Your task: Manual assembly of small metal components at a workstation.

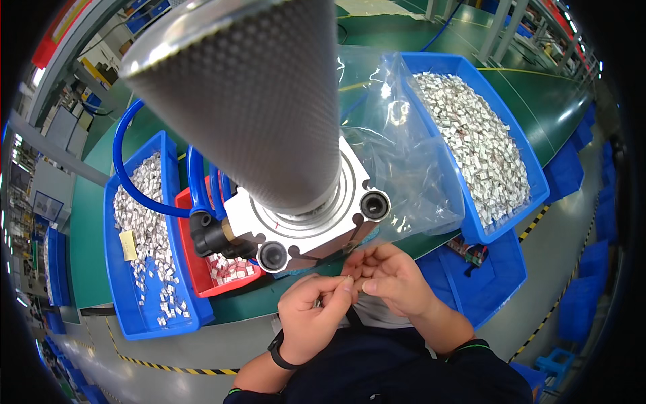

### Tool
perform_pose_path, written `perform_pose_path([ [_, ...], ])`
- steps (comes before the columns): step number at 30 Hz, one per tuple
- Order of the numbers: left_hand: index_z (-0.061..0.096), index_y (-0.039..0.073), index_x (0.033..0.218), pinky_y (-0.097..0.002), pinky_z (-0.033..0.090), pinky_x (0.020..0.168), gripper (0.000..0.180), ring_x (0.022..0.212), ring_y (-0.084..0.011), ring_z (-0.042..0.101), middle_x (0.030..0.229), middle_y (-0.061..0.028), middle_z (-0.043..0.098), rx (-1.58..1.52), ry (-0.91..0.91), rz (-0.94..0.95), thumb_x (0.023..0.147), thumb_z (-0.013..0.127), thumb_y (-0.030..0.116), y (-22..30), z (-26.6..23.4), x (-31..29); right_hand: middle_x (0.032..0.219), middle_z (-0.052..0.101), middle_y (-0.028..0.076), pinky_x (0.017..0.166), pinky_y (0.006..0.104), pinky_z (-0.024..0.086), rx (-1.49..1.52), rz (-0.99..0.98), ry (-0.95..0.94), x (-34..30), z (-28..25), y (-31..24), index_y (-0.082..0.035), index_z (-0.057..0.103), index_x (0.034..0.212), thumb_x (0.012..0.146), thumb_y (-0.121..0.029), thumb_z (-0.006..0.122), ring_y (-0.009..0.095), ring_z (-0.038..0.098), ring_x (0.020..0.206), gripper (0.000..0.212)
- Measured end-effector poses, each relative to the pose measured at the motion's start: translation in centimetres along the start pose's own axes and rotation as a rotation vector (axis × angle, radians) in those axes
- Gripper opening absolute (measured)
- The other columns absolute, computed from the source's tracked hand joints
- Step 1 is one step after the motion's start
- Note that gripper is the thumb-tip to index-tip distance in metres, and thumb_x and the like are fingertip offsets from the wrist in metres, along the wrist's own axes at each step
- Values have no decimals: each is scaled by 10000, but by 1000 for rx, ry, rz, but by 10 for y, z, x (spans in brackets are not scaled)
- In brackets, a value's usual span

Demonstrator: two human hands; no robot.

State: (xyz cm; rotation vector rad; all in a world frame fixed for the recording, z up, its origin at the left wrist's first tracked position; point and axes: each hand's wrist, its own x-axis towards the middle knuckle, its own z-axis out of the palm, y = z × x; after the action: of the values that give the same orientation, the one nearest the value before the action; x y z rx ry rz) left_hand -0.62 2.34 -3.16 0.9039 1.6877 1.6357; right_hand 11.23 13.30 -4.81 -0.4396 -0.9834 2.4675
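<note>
From the head camera, your left hand (311, 316) and right hand (390, 276) meet just under the square grey metal press block (303, 222); the fingers (346, 286) of both pinch together on a tiny part between them, too small to identify; neither hand is nearer. The long blue plastic bin (531, 172) at your right holds heaped small silvery pieces; a clear plastic bag (404, 148) leans against it; the blue bin (134, 316) at your left holds fewer; the small red bin (195, 269) holds some; all sit on the green desk (552, 101).

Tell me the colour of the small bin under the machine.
Red, seen in the head view, beside the blue bin.
</note>
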Motion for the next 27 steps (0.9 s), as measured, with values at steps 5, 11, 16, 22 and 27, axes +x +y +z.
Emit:
perform_pose_path([
  [5, 686, -14, 841, -217, 405, 528, 40, 555, -75, 523, 644, -30, 615, 211, -11, 160, 804, 689, 3, -2, 0, -2, 1000, 549, 94, 709, 278, 506, -3, 70, -16, 6, 0, 0, 25, 494, 1107, 825, 25, 593, 155, 601, 844, 299],
  [11, 692, 6, 835, -232, 377, 504, 85, 536, -94, 488, 593, -11, 544, 324, 41, 267, 758, 713, -22, -3, 4, -2, 1004, 547, 78, 776, 261, 491, 4, 84, -3, 7, -2, 8, 17, 506, 1099, 827, 9, 594, 137, 587, 901, 286],
  [16, 690, 12, 837, -238, 362, 491, 98, 527, -99, 463, 579, -4, 504, 321, 52, 283, 750, 719, -20, -6, 3, -3, 1009, 547, 72, 810, 252, 482, 17, 113, -1, 8, -1, 9, 14, 517, 1087, 822, 2, 590, 129, 577, 937, 275],
  [22, 698, 30, 859, -255, 366, 448, 130, 474, -130, 459, 558, -30, 487, 346, 73, 351, 736, 735, 7, -8, 2, -1, 1012, 547, 71, 816, 255, 483, 27, 120, -4, 9, 1, 9, 18, 528, 1073, 817, -1, 589, 127, 578, 938, 263],
  [27, 699, 33, 865, -255, 367, 443, 137, 471, -132, 459, 557, -27, 484, 358, 70, 355, 736, 735, 10, -6, 3, 0, 1013, 547, 72, 817, 253, 482, 23, 121, -4, 9, 1, 7, 19, 528, 1077, 817, 3, 589, 128, 579, 933, 268],
])
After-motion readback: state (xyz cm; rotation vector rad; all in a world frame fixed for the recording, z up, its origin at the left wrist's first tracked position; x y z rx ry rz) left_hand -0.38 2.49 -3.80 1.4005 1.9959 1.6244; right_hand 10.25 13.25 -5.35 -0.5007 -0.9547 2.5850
